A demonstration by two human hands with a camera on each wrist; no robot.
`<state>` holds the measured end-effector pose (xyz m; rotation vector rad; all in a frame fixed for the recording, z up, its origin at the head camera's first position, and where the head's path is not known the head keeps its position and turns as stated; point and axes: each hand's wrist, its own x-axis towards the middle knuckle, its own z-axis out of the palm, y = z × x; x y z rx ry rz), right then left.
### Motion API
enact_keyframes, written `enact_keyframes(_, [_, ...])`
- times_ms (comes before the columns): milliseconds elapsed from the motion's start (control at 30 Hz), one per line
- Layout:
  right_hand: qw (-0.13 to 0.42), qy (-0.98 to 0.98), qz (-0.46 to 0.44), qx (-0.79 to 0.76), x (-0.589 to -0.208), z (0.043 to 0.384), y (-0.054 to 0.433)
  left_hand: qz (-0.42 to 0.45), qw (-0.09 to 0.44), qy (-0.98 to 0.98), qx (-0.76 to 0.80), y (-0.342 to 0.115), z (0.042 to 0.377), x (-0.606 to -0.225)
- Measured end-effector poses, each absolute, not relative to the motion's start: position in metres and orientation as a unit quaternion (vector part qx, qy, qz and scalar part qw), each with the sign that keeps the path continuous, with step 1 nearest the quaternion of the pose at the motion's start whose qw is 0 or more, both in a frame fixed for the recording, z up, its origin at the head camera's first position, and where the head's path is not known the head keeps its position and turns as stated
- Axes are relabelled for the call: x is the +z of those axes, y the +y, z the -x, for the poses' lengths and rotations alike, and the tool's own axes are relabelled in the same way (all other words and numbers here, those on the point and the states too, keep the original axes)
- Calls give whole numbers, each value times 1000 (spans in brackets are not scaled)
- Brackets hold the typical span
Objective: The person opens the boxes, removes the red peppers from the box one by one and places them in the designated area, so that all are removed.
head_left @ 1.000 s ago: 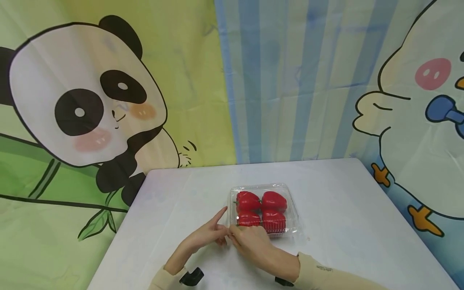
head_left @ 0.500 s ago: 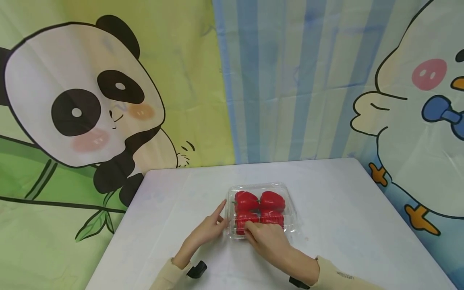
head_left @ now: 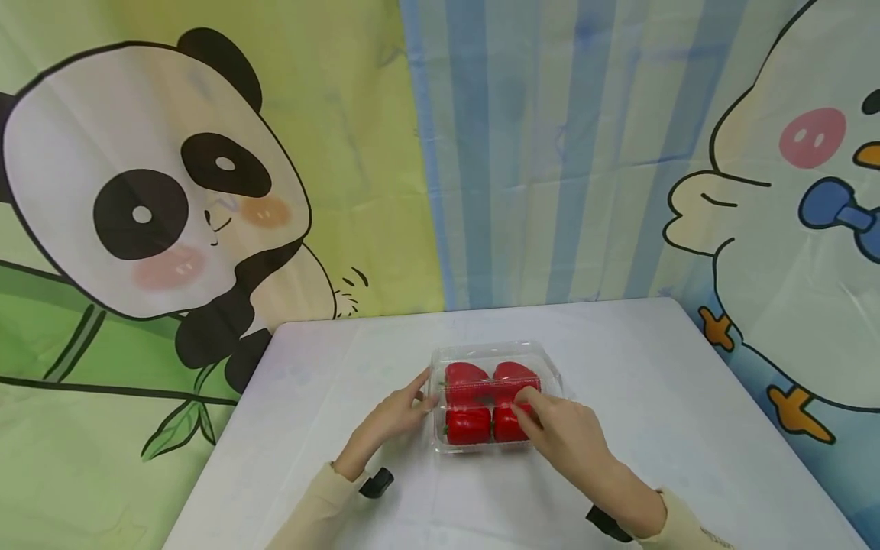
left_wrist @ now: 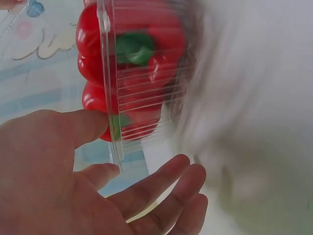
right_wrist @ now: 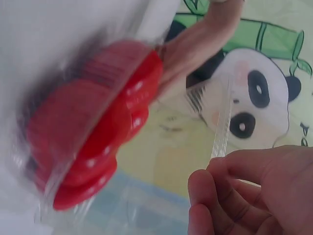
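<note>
A clear plastic box (head_left: pixel 440 444) holds several red bell peppers (head_left: pixel 469 425) in two rows; green stems (left_wrist: pixel 135 49) show through its ribbed wall in the left wrist view. My right hand (head_left: pixel 571 435) pinches the edge of the box's clear lid (right_wrist: pixel 221 128) between thumb and fingers. That edge is lifted well above the peppers, and the lid tilts up from the box. At the box's left side is my left hand (head_left: pixel 395 416), its thumb (left_wrist: pixel 88 126) against the rim and its other fingers extended beside the wall.
The box stands on a white table (head_left: pixel 330 374). Behind it hangs a curtain (head_left: pixel 357 153) printed with a panda and a white bird. A dark wrist strap piece (head_left: pixel 376 483) shows under the left sleeve.
My right hand has moved up and to the right from the box's front left corner, raising the lid's front edge. The left hand has shifted slightly forward along the box's left side.
</note>
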<state>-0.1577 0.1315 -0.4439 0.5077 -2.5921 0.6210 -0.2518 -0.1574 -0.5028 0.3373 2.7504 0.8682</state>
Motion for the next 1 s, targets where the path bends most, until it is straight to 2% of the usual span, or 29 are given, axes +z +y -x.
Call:
enact_keyframes(233, [214,-945,-132,211,-424,166,163,-141,128,937,293,-160,258,-498])
enact_keyframes(533, [206,-934,-128,263,-411,192,186,-156,162,930,289,-165,264,-492])
enact_keyframes(767, [256,-897,-151,328,-412,228,194,-172,163,925,296,-168,268,-494])
enact_keyframes(1000, [268,-870,-180,373,-418,261,198,-186,161,922,297,-171,271,-496])
